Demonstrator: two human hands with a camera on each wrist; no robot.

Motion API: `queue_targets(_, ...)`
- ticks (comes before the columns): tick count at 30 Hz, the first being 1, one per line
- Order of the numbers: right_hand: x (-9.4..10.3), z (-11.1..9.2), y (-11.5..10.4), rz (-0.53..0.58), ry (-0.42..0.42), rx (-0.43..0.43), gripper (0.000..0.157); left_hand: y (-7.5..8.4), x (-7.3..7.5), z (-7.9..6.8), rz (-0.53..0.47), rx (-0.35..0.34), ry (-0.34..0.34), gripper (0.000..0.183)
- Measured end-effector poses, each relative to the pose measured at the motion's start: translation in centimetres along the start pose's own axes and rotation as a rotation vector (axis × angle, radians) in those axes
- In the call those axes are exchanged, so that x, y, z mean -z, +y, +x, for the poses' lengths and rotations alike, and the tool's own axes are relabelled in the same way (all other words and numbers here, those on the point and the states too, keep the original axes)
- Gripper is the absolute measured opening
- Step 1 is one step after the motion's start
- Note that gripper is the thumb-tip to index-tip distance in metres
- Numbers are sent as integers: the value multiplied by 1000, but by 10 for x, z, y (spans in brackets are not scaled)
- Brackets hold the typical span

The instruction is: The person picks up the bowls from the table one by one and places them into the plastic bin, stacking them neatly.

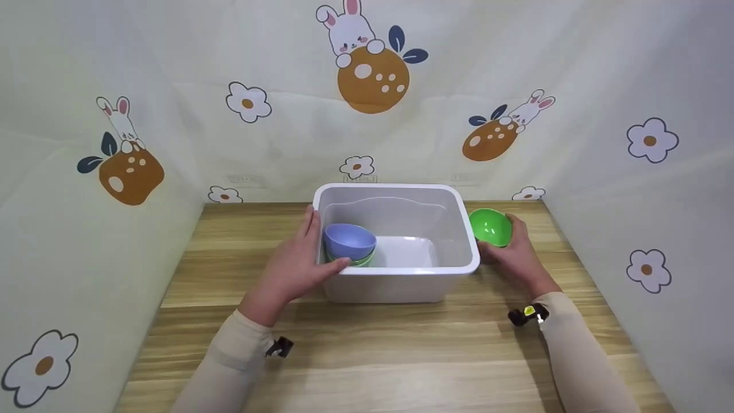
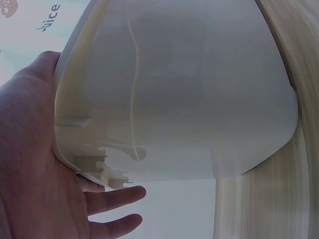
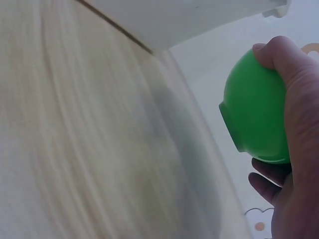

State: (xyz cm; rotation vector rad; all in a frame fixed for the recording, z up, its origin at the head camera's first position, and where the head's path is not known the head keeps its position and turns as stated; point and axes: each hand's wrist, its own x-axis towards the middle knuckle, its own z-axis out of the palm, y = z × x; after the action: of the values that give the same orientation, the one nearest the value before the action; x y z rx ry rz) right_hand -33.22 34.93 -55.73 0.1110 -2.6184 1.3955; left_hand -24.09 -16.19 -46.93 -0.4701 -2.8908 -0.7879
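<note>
A white plastic bin (image 1: pixel 401 287) stands on the table, seen from outside in the left wrist view. My left hand (image 1: pixel 292 261) holds its near left corner, the thumb over the front rim and the fingers along the left side. Inside the bin, at the left, a blue bowl (image 1: pixel 351 241) sits on top of a light green bowl (image 1: pixel 367 260). Just right of the bin, my right hand (image 1: pixel 519 252) grips a bright green bowl (image 1: pixel 490 226) by its side. That bowl (image 3: pixel 256 109) is above the tabletop in the right wrist view.
The wood-grain table (image 1: pixel 367 355) runs back to a pale cloth wall (image 1: pixel 287 149) printed with rabbits, oranges and flowers. Similar cloth walls close off the left and right sides. Dark wrist cameras (image 1: pixel 527 315) are strapped at both sleeves.
</note>
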Motion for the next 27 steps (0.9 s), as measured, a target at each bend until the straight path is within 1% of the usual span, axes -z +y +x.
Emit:
queue_targets(7,17,-1,-14,12,16,37,107,0,1,0,-5,4,-13,123)
queue_targets(14,31,3,-27,9,19,52,104,1,1,0,-8,1,-10,123)
queue_targets(24,45,3,-48,-33,2,86,107,0,0,1,-21,7,-6,122)
queue_targets(27,49,2,-55,-46,-7,83,108,0,-1,1,-29,11,-5,121)
